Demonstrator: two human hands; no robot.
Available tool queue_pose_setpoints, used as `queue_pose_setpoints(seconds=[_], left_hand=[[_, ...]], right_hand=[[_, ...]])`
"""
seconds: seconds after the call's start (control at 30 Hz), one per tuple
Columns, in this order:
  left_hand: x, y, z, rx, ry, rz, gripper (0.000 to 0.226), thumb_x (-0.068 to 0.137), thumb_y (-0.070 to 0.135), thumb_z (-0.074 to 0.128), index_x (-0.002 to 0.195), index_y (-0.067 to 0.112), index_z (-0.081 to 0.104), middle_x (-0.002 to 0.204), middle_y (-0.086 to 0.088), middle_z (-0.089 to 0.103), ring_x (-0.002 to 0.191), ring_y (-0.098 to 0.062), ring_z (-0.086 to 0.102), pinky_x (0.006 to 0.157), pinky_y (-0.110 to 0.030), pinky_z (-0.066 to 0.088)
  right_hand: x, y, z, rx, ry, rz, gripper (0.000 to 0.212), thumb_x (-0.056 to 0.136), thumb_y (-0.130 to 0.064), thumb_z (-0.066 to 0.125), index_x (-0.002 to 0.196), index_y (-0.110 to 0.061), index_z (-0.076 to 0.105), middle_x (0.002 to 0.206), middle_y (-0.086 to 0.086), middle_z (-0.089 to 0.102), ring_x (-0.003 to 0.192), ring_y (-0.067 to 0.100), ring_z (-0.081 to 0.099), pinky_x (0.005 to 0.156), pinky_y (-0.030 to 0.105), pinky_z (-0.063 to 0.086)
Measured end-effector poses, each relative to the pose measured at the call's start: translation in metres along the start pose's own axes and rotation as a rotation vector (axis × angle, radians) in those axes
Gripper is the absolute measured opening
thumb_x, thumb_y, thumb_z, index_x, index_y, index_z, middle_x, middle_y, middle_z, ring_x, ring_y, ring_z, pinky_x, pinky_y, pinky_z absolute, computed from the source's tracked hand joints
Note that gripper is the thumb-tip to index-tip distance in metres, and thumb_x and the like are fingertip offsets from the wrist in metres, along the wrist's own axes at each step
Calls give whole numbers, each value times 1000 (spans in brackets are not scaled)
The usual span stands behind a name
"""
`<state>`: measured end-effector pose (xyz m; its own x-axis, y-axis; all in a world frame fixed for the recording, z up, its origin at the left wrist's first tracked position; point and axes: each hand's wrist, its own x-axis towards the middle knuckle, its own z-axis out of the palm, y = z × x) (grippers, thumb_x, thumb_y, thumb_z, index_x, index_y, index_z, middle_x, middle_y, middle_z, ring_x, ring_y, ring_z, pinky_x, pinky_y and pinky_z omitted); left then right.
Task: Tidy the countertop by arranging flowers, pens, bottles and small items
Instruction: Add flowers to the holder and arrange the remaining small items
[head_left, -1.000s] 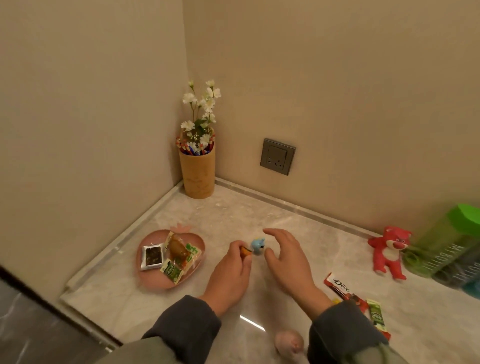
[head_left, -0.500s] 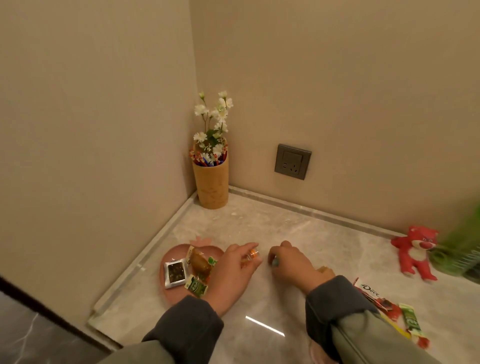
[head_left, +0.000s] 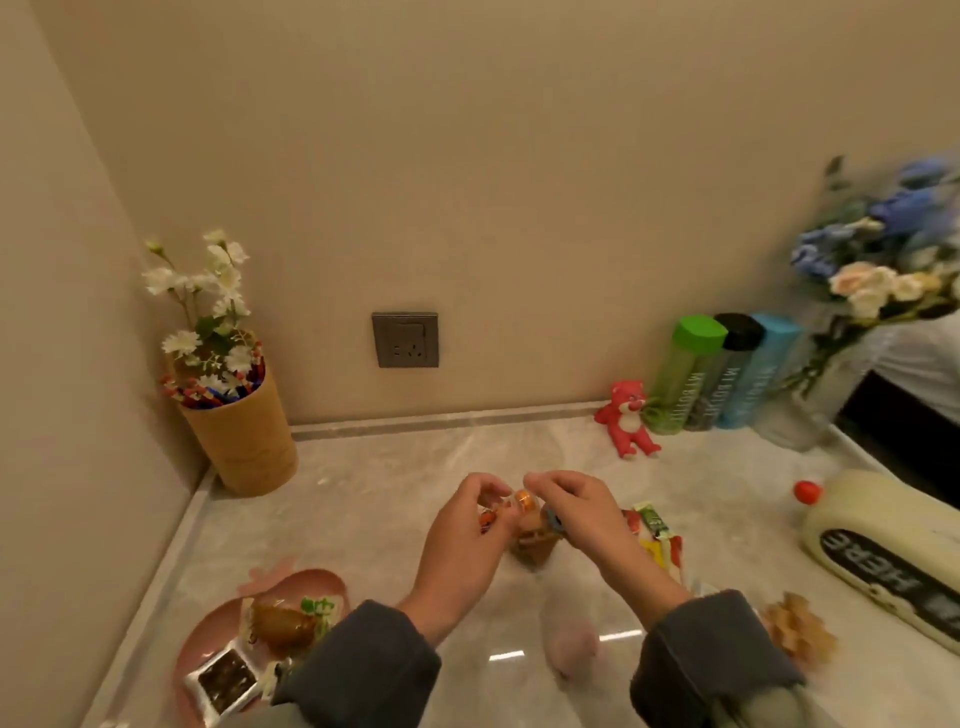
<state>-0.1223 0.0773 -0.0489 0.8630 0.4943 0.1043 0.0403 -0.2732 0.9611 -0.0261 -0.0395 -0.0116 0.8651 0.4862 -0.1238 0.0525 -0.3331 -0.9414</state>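
Over the middle of the pale marble countertop (head_left: 395, 493), both hands are raised and meet fingertip to fingertip. The left hand (head_left: 462, 545) has its fingers curled, thumb and forefinger pinching a small orange-and-red trinket (head_left: 488, 517). The right hand (head_left: 576, 514) is curled too, thumb tucked against a small blue trinket (head_left: 553, 519) of which only a sliver shows. A round orange bead (head_left: 524, 501) sits between the two sets of fingertips, and I cannot tell which hand has it. These pieces are too small to give a long axis. Directly beneath them is a small brown object (head_left: 535, 545). At 10 o'clock, in the corner, a tan cylindrical cup (head_left: 244, 441) stands upright, with coloured pens (head_left: 218, 389) and white flower sprigs (head_left: 208, 296) pointing up. At 7 o'clock lies a pink heart-shaped plate (head_left: 311, 582) of snack packets. At 2 o'clock, against the wall, three tall bottles, green (head_left: 680, 379), black (head_left: 722, 374) and blue (head_left: 758, 369), stand on end beside a red bear figurine (head_left: 626, 418). At 3 o'clock, thin snack sticks (head_left: 654, 530) run from 11 to 5.
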Motion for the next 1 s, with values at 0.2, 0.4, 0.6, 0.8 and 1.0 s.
queue_pose_setpoints(seconds=[0.2,0.4,0.6,0.8,1.0], left_hand=[[2,25,62,-70,-102,74,19,86,20,71,94,36,63,90,13,68,83,-1,66,70,-16,53],[-7,55,141,-176,-253,50,14,87,23,70,96,33,67,92,11,71,86,-1,67,75,-18,53],[5,81,221,-188,-273,11,9,93,30,60,101,32,62,108,2,64,93,-10,66,82,-31,57],[23,106,311,-127,-273,2,10,91,30,63,99,25,65,106,-2,65,91,-18,65,81,-38,57],[27,122,369,-17,-250,-13,12,92,37,60,99,28,63,94,9,68,83,-3,64,64,-17,47]], right_hand=[[-40,21,-52,88,201,70,23,91,-12,62,71,-12,74,57,-9,62,46,1,55,45,14,41],[-72,48,-123,37,357,151,16,90,-22,63,81,-18,76,72,-5,70,60,3,63,55,15,51],[-71,73,-212,-65,506,124,19,75,-17,76,87,-31,70,95,-15,65,90,4,61,81,23,50],[-62,105,-312,-51,693,69,23,82,-14,64,91,-35,65,99,-17,58,90,5,57,70,22,48],[-52,133,-375,-121,719,32,22,84,-12,62,94,-32,64,96,-18,60,94,5,56,75,23,47]])
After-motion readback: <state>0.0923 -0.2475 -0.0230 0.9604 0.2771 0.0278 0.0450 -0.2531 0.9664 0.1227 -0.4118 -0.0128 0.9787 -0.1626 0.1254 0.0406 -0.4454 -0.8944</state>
